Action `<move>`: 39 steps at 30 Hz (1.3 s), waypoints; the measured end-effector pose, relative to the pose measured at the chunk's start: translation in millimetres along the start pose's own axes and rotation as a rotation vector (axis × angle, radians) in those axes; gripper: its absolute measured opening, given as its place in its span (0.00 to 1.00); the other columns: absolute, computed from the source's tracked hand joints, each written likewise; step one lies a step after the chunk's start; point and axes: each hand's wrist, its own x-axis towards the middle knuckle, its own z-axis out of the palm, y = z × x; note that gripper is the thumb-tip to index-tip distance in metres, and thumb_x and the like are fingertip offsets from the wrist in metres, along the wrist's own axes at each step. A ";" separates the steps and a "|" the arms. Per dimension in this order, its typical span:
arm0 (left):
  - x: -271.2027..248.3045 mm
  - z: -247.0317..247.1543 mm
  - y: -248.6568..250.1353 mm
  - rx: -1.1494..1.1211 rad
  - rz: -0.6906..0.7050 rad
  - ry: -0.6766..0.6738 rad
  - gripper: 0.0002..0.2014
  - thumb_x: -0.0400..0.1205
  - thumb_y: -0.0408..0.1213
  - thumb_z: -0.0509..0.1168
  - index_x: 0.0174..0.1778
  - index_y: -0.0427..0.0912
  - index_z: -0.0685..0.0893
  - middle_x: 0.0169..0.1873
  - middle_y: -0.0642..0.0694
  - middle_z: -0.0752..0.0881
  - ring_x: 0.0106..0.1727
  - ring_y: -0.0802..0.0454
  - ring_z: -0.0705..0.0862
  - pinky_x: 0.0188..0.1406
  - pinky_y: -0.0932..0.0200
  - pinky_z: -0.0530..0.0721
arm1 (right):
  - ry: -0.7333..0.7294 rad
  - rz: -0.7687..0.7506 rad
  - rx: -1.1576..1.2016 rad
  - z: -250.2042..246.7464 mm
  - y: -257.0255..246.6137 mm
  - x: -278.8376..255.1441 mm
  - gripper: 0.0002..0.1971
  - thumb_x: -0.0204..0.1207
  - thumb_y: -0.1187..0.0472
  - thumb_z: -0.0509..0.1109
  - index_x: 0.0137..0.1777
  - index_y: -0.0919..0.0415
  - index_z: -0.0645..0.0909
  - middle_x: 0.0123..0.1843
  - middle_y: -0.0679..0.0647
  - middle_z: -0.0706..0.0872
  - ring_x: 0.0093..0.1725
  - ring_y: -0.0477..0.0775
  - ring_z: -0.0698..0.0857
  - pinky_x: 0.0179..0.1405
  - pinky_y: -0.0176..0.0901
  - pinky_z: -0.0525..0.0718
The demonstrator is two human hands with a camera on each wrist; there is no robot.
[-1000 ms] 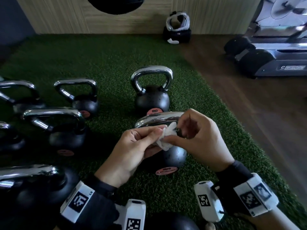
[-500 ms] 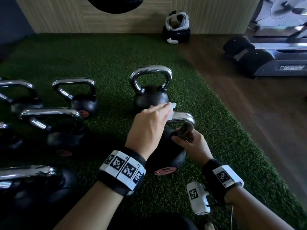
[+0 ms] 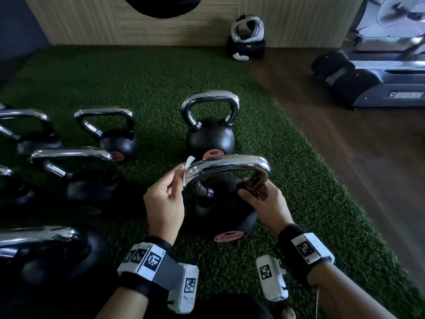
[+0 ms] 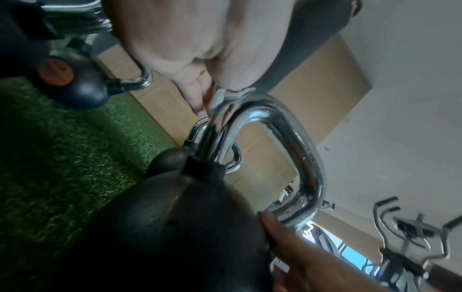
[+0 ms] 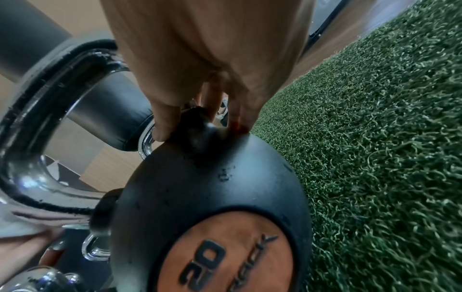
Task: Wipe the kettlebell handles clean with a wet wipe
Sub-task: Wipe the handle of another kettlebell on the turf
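A black kettlebell (image 3: pixel 220 210) with a chrome handle (image 3: pixel 230 164) and an orange "20" label (image 5: pixel 225 254) stands on the green turf in front of me. My left hand (image 3: pixel 165 201) pinches a small white wet wipe (image 3: pixel 187 168) against the handle's left corner (image 4: pixel 235 102). My right hand (image 3: pixel 266 203) grips the base of the handle's right leg (image 5: pixel 195 122), thumb on one side and fingers on the other. The wipe is mostly hidden between my fingers and the chrome.
Another 20 kettlebell (image 3: pixel 210 125) stands just behind, and several more (image 3: pixel 76 173) crowd the turf to the left. Wood floor (image 3: pixel 356 169) runs along the right, with a gym machine (image 3: pixel 379 77) at the far right. A black-and-white bag (image 3: pixel 247 40) sits by the wall.
My left hand has slid the wipe leftward from the handle's top to its left corner. My right hand still holds the right leg. One second ago both hands were bunching the wipe.
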 end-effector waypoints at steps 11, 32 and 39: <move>-37.4 3.5 -28.9 -0.298 -0.342 -0.148 0.21 0.88 0.34 0.65 0.44 0.68 0.93 0.45 0.57 0.94 0.52 0.60 0.90 0.68 0.47 0.87 | -0.006 0.003 0.044 2.1 5.0 1.5 0.17 0.66 0.46 0.85 0.52 0.45 0.87 0.50 0.42 0.94 0.53 0.43 0.92 0.60 0.57 0.90; -4.8 30.8 -25.8 0.155 -0.172 -0.085 0.18 0.79 0.48 0.77 0.61 0.40 0.93 0.51 0.46 0.95 0.45 0.74 0.87 0.47 0.86 0.76 | 0.018 -0.165 -0.346 -29.1 -2.5 -48.0 0.17 0.68 0.58 0.85 0.56 0.47 0.90 0.49 0.39 0.91 0.49 0.34 0.87 0.49 0.29 0.80; 45.1 53.5 -18.4 0.195 -0.113 -0.343 0.10 0.80 0.41 0.78 0.54 0.42 0.95 0.43 0.49 0.95 0.46 0.59 0.91 0.53 0.56 0.89 | -0.071 -0.514 -0.482 -20.6 -15.3 -75.9 0.26 0.66 0.71 0.75 0.65 0.53 0.89 0.50 0.48 0.90 0.53 0.46 0.85 0.51 0.34 0.86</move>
